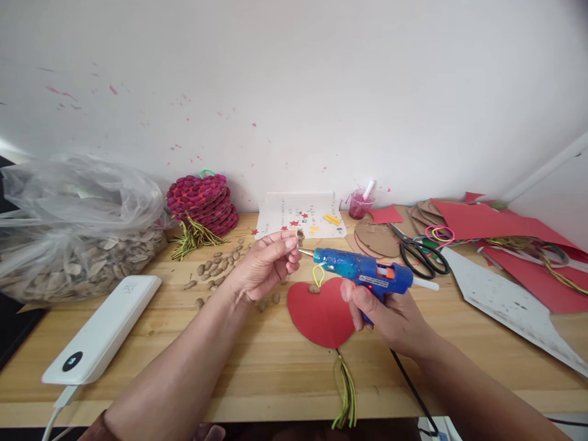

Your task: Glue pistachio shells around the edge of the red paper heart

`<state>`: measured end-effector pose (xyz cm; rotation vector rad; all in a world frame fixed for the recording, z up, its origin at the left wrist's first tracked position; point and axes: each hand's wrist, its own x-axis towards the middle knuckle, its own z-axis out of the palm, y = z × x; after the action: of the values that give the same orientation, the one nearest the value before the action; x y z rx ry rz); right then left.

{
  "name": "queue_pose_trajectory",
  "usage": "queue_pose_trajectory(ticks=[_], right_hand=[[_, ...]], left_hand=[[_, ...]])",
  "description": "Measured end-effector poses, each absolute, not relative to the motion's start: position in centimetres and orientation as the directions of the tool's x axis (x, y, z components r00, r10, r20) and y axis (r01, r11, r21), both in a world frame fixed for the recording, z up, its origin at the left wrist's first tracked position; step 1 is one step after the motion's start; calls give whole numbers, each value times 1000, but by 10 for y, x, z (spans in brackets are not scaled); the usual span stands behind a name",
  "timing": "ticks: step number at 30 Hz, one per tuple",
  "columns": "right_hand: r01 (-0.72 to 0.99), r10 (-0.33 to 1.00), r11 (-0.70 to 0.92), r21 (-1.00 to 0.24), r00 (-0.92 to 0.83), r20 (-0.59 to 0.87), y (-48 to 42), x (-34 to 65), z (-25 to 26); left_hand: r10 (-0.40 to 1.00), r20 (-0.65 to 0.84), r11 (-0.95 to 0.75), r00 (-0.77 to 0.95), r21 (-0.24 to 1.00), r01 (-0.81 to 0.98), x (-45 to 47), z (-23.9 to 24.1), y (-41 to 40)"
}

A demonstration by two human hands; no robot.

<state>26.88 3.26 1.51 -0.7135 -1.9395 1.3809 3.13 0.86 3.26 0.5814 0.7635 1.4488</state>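
My left hand (266,264) is closed in a pinch on a small brown seed shell (300,237), held above the table. My right hand (390,315) grips a blue hot glue gun (362,271), whose metal nozzle points left and touches the shell. Below both hands lies a red heart-shaped card (321,313) with a yellow loop at its top notch and a green-yellow tassel (346,395) hanging from its tip. One shell sits on the heart near the loop.
Loose shells (218,268) lie scattered left of the heart. A plastic bag of shells (73,245) and a white power bank (103,327) are at left. Finished magenta hearts (204,202) are stacked at the back. Scissors (420,252), rubber bands and red paper (496,223) lie at right.
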Motion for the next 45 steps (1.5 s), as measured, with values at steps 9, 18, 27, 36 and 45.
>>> queue_pose_trajectory(ticks=[9,18,27,36,45], right_hand=[[67,738,316,-946,-644,202,34,268,16],[94,765,273,-957,-625,157,34,268,15],[94,760,274,-957,-631,156,33,270,16],[60,758,294,-954,-623,194,35,270,14],[-81,721,289,-954,-637,273,36,270,23]], left_hand=[[995,-101,59,-26,754,-654,30,32,8],[996,-86,58,-10,752,-657,30,32,8],[997,-81,53,-12,744,-666,30,32,8],[998,-55,39,-4,755,-655,28,32,8],[998,-58,44,-11,849,-527,28,31,8]])
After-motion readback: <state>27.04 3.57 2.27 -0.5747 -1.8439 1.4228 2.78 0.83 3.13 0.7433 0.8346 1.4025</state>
